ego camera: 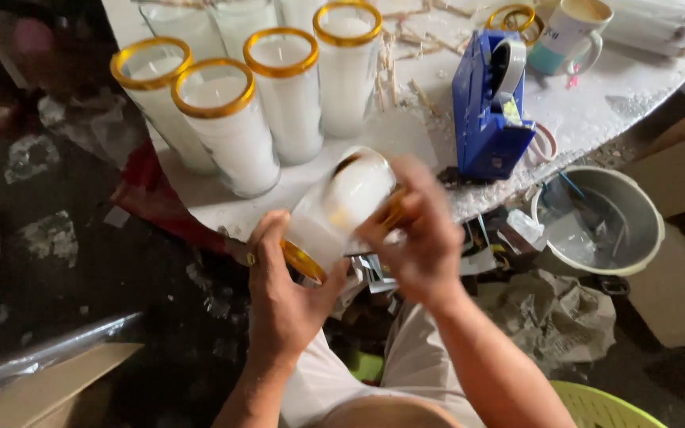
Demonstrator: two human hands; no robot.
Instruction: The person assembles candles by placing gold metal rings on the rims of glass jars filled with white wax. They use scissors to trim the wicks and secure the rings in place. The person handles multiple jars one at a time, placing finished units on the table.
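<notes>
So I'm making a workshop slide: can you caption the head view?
Both hands, left hand and right hand, hold a tilted glass candle beside a blue tape dispenser.

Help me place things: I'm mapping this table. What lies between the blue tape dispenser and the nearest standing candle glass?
In the head view, only bare white tabletop with a few scattered wood splinters lies between the blue tape dispenser and the standing candle glass.

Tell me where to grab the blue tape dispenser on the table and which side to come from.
Grip the blue tape dispenser across its flat side walls, coming down from above over the middle. The body is narrow and stands upright on the table, so fingers can span it. Probably stay clear of the front cutter end nearest the table edge.
</notes>
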